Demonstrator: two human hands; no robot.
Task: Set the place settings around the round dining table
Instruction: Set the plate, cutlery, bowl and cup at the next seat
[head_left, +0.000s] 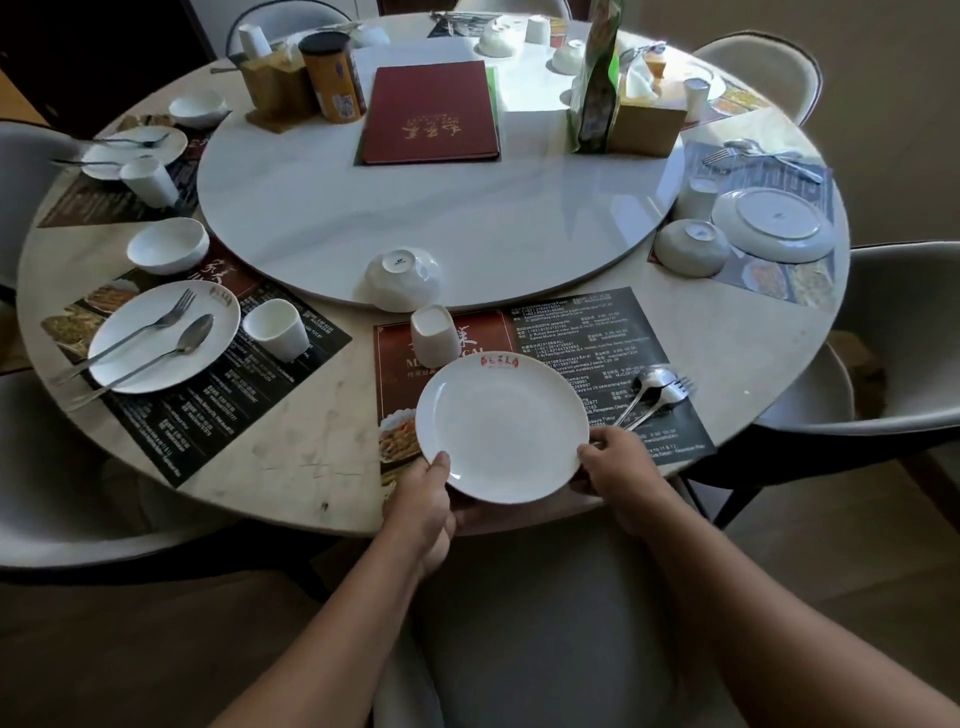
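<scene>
A white plate (501, 428) with a red logo at its far rim is upright over the near placemat (571, 332). My left hand (423, 499) grips its near-left rim, thumb on top. My right hand (621, 475) grips its near-right rim. Just beyond the plate a white cup (435, 335) stands upside down, and an upturned white bowl (402, 278) sits on the edge of the lazy Susan (311, 208). A spoon and fork (654, 392) lie to the right of the plate on the mat.
The left setting has a plate (163, 335) with fork and spoon, a cup (275, 328) and a bowl (167, 244). The right setting holds an upturned plate (774, 223), bowl (691, 247) and cutlery (758, 156). A red menu (428, 111), canister and tissue box stand on the turntable. Chairs ring the table.
</scene>
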